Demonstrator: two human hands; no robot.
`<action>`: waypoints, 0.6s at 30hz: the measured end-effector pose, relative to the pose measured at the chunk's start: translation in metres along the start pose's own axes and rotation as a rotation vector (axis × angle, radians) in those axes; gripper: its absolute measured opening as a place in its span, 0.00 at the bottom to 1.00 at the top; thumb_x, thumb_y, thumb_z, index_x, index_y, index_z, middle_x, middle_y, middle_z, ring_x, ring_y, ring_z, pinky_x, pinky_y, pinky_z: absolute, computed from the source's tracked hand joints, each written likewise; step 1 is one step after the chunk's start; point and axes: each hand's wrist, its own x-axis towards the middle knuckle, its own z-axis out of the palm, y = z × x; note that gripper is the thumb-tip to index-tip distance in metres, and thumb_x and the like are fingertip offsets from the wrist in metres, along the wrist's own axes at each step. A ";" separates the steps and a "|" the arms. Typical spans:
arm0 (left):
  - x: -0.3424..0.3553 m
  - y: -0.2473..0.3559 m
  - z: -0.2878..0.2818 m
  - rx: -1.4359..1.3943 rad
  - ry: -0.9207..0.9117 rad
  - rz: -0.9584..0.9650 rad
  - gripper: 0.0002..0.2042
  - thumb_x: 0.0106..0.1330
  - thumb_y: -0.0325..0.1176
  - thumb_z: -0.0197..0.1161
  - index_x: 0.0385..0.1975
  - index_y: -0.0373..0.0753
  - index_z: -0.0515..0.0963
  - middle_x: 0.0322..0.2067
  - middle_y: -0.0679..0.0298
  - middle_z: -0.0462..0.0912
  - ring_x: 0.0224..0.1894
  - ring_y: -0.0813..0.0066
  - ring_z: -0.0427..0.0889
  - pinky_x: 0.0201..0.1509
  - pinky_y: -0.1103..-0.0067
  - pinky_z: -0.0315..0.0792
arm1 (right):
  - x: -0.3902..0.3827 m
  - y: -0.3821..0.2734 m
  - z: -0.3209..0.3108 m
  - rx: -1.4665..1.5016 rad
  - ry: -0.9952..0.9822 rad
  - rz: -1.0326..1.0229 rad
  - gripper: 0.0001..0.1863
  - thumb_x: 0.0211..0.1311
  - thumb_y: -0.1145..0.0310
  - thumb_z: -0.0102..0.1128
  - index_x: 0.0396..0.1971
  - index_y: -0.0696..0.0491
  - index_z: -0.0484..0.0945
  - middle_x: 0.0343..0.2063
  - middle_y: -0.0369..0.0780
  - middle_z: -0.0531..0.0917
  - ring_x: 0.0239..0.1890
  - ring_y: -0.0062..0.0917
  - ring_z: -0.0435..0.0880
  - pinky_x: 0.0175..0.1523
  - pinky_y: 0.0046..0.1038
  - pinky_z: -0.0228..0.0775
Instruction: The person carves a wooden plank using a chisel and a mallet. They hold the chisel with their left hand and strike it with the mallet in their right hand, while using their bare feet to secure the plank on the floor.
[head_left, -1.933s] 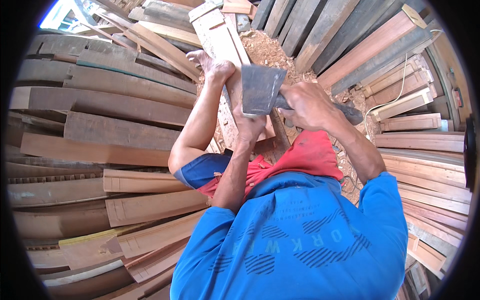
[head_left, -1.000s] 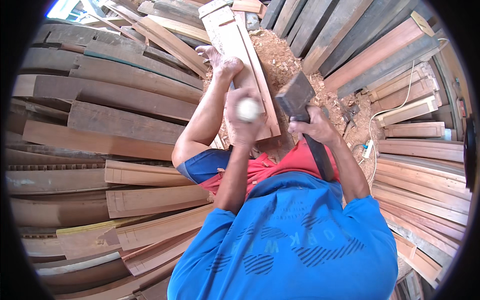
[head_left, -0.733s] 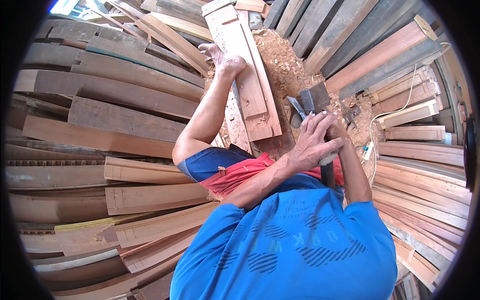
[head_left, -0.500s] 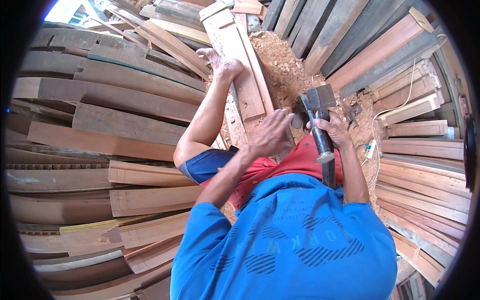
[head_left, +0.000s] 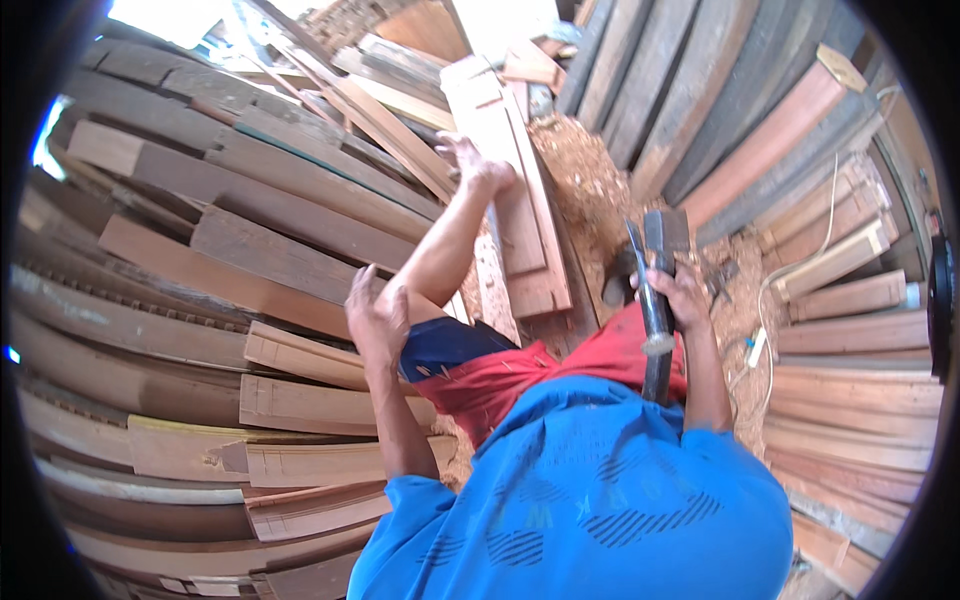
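Note:
My right hand (head_left: 682,296) is closed around two tools at once, held above my right thigh. One is a chisel (head_left: 654,312) with its blade upward and a dark handle ending in a pale, worn butt. Behind it is a hammer (head_left: 666,230) with a dark blocky head; its dark handle runs down toward my lap. My left hand (head_left: 378,325) holds nothing, fingers apart, beside my bent left knee. Between my legs lies a long wooden workpiece (head_left: 522,225) with a stepped surface, and my bare left foot (head_left: 482,172) rests against it.
Stacked boards (head_left: 290,255) fill the left side. Dark beams (head_left: 690,95) lean at the upper right, above more planks (head_left: 850,335). Wood shavings (head_left: 585,165) cover the floor around the workpiece. A white cable (head_left: 770,290) runs down the right side.
My left hand has moved left, from over my lap to beside my left knee. My right hand keeps hold of the chisel and hammer. The view has tilted slightly.

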 end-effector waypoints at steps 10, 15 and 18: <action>-0.078 -0.143 0.115 -0.480 -0.169 -0.536 0.33 0.60 0.39 0.76 0.62 0.29 0.69 0.39 0.58 0.85 0.37 0.66 0.82 0.46 0.71 0.79 | -0.033 -0.005 -0.001 0.100 -0.046 -0.079 0.26 0.59 0.57 0.74 0.47 0.60 0.75 0.34 0.44 0.87 0.29 0.25 0.86 0.36 0.29 0.83; -0.107 0.000 0.207 -0.565 -0.618 -0.604 0.38 0.58 0.39 0.77 0.64 0.30 0.65 0.42 0.56 0.84 0.41 0.66 0.82 0.48 0.71 0.79 | -0.069 0.001 -0.031 0.068 0.110 -0.128 0.26 0.58 0.58 0.74 0.49 0.60 0.76 0.34 0.44 0.87 0.29 0.25 0.86 0.35 0.27 0.82; -0.096 0.038 0.216 -0.509 -0.652 -0.593 0.41 0.56 0.39 0.78 0.66 0.30 0.62 0.44 0.55 0.83 0.43 0.65 0.82 0.50 0.71 0.79 | -0.092 0.001 -0.039 0.090 0.200 -0.168 0.28 0.57 0.60 0.74 0.52 0.60 0.76 0.34 0.43 0.87 0.29 0.24 0.86 0.35 0.27 0.81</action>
